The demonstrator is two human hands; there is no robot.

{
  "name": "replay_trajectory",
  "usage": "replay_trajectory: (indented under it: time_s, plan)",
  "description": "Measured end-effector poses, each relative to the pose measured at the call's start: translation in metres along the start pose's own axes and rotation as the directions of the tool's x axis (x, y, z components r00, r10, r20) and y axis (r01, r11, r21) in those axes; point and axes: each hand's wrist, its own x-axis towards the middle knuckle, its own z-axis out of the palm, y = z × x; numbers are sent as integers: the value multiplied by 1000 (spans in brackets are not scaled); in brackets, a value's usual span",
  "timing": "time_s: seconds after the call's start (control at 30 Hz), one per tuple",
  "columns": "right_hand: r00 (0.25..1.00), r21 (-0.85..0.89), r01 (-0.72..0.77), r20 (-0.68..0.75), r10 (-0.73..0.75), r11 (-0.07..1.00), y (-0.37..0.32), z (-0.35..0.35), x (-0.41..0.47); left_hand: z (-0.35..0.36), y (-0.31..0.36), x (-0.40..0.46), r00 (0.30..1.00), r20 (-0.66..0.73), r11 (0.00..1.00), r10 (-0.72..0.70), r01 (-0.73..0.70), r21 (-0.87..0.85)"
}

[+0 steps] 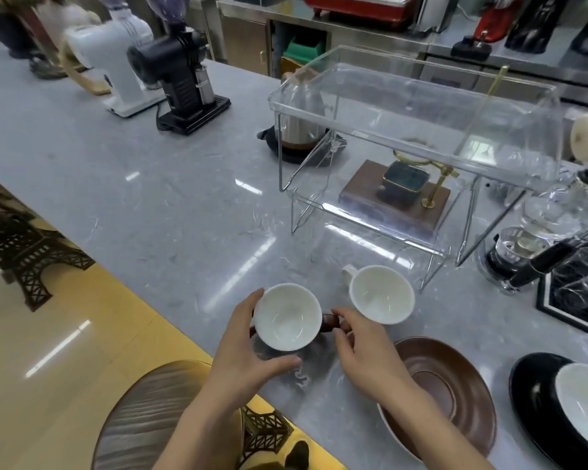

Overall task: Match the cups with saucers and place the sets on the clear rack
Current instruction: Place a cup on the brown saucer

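A brown cup with a white inside sits near the counter's front edge. My left hand cups its left side, thumb below the rim. My right hand pinches its brown handle. A white cup stands just right of it, handle pointing back left. The brown saucer lies empty under my right forearm. At the far right a black saucer carries a cup with a white inside. The clear rack stands behind, both of its tiers bare.
A wooden drip stand with a brass pole sits behind the rack. A kettle and two grinders line the back left. Glass brewers and a black tray crowd the right. A stool is below the counter edge.
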Motion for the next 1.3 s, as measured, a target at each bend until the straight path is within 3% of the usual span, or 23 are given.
replay_trajectory:
  time_s: [0.5,0.87,1.3]
  plan:
    - [999,9,-35,-29,35,999,1,9,7,0,1,5,1000,-4,995,-9,8,-104]
    - [999,35,-28,-30,29,999,-11,-1,2,-10,11,1,997,-31,997,73,-73,8]
    - [989,56,-37,-142,45,998,-9,-30,-33,-7,45,3,974,92,973,209,-217,80]
